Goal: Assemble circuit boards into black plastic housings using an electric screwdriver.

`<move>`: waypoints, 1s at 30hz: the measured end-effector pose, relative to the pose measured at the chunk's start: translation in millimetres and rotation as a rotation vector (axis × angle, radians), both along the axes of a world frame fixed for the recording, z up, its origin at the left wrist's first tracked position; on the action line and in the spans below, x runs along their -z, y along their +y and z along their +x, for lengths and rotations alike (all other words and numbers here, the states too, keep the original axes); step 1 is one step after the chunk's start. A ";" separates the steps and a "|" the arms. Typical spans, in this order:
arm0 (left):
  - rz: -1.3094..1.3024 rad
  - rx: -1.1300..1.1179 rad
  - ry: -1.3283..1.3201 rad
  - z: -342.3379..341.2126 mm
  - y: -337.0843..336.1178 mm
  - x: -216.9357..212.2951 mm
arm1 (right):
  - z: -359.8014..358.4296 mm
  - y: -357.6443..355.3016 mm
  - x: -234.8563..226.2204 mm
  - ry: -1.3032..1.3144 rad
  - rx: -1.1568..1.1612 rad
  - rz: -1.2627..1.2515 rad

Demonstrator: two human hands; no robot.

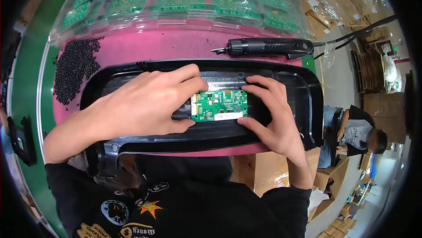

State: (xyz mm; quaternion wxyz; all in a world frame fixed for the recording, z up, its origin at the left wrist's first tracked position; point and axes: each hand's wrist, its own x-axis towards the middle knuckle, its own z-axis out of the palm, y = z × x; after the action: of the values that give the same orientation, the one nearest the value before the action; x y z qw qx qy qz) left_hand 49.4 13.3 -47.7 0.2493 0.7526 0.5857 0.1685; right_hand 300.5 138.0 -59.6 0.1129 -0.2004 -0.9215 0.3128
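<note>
A green circuit board (220, 105) with a white label strip lies inside a long black plastic housing (206, 143). My left hand (160, 99) grips the board's left end, thumb at its lower corner and fingers at the upper one. At the right end, my right hand (272, 112) pinches the board between thumb and fingers. Both hands are closed on it, and the housing's floor directly under the board is hidden.
Behind the housing lies a black electric screwdriver (268, 47), its cable running right. A heap of small black screws (77, 71) sits at the left on the pink mat (171, 40). Clear trays (193, 11) of green boards stand at the back. Another person (354, 134) is at the right.
</note>
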 end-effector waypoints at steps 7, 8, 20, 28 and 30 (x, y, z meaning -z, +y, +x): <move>-0.021 -0.017 -0.011 -0.1 1.5 0.8 | -1.2 0.2 3.7 -0.020 0.025 0.048; -0.021 -0.016 -0.013 0.0 2.0 1.5 | -1.1 0.1 3.3 -0.021 0.026 0.048; -0.060 0.007 -0.018 -3.1 3.4 0.1 | -2.5 -2.5 3.7 -0.022 0.037 0.070; -0.080 0.058 -0.011 -9.7 -0.1 0.0 | 1.9 6.9 -35.3 0.100 0.255 0.208; -0.079 0.063 0.005 -10.8 -2.0 -3.0 | 3.7 32.6 -48.2 0.069 0.424 0.421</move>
State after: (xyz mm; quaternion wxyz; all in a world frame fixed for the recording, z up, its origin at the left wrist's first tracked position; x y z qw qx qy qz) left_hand 38.6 11.3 -44.8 0.2828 0.7607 0.5683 0.1354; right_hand 304.2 170.6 -11.4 0.2459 -0.3497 -0.8994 0.0911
